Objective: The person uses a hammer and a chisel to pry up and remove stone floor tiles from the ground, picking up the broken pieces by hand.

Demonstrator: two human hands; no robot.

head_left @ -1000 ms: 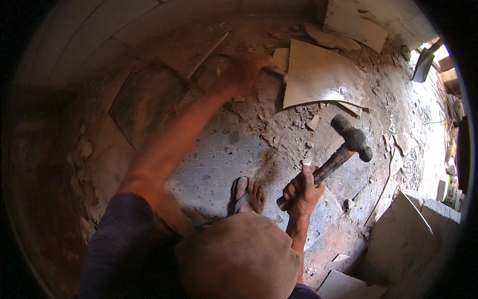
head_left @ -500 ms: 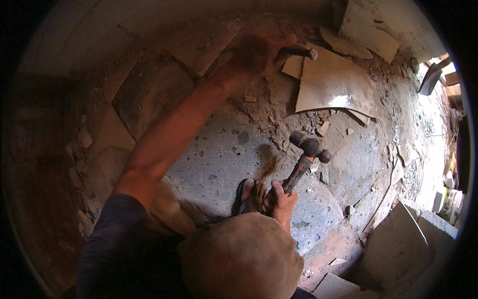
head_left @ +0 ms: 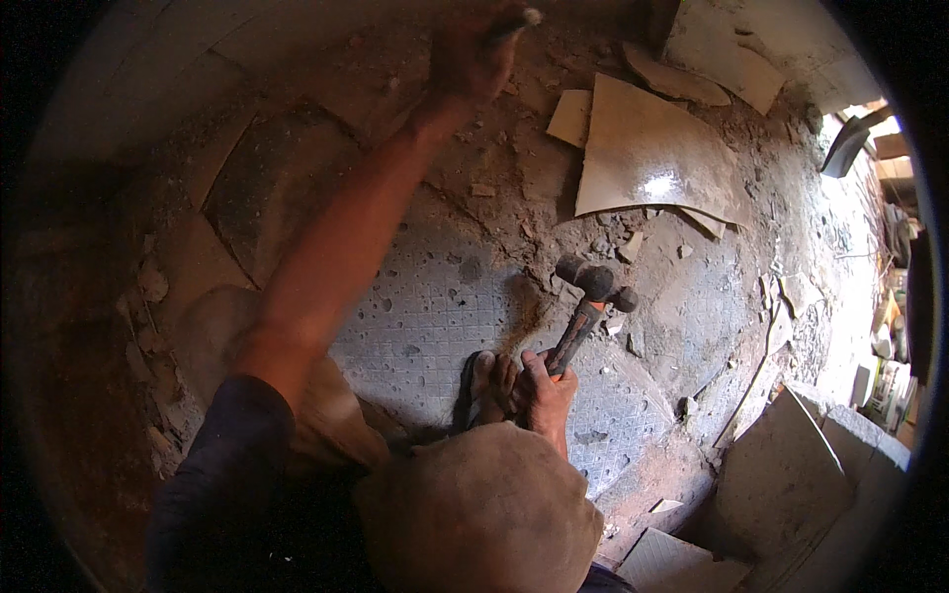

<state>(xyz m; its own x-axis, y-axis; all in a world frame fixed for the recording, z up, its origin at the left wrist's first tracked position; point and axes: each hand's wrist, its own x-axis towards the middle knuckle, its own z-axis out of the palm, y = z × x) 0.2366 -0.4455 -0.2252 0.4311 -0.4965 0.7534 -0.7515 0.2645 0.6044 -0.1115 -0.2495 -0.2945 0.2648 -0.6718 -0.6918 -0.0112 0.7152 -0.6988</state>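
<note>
In the head view, the person's right hand (head_left: pixel 549 393) has its fingers wrapped around the handle of a hammer (head_left: pixel 591 294), its head up and away from the body, above rubble-strewn floor (head_left: pixel 692 296). Just beside that hand, toes of a foot (head_left: pixel 484 374) show on the gridded grey patch (head_left: pixel 435 316); whether hand and foot touch, I cannot tell. If the grip loosened, the heavy head could drop on those bare toes.

The left hand (head_left: pixel 473 64) reaches far forward near the upper edge, its fingers closed around a short metal rod (head_left: pixel 511 25); shadow hides exactly how each finger lies. A hammer blow that missed the rod's end could strike those knuckles, the poor light being the likely cause.

To the right of that hand lie a large beige slab (head_left: pixel 657 148) and a smaller piece (head_left: pixel 568 119) beside it. Their edges look sharp enough to cut skin, and the loose rubble (head_left: pixel 618 242) could make footing slip.
</note>
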